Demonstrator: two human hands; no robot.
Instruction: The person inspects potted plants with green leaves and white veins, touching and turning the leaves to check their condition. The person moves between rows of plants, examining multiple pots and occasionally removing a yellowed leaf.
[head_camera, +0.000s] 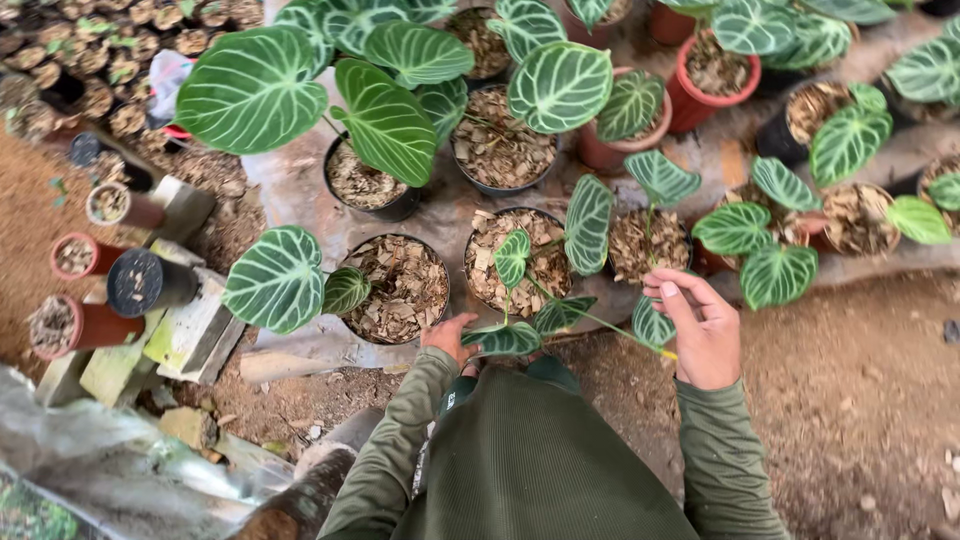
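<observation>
Well over a dozen pots are crowding the ground ahead of the person, mostly black ones with at least four terracotta-red ones among them, nearly all filled with pale wood chips and carrying dark green, white-veined, heart-shaped leaves; a grey sheet (300, 190) is lying under the nearer pots, and four small pots are lying or standing by the pale concrete blocks (190, 335) at the left, one black pot (145, 283) tipped on its side; the largest leaf (252, 90) is spreading at the upper left; two black pots are sitting closest to the hands, the left chip-filled pot (400, 290) showing only chips and a leaf at its edge, the middle pot (518, 262) holding chips and the small plant being handled; that plant's long leaf stem (610, 325) is running almost level, slanting slightly downward from the pot toward the right, ending at a small leaf (652, 325) with a yellowish tip; the right hand (700, 335) is pinching that leaf and stem end between thumb and fingers, the other fingers loosely curled; the left hand (452, 340) is resting by the front rim of the middle pot, touching a low leaf (503, 340), its fingers partly hidden, so I cannot tell whether they are gripping.
</observation>
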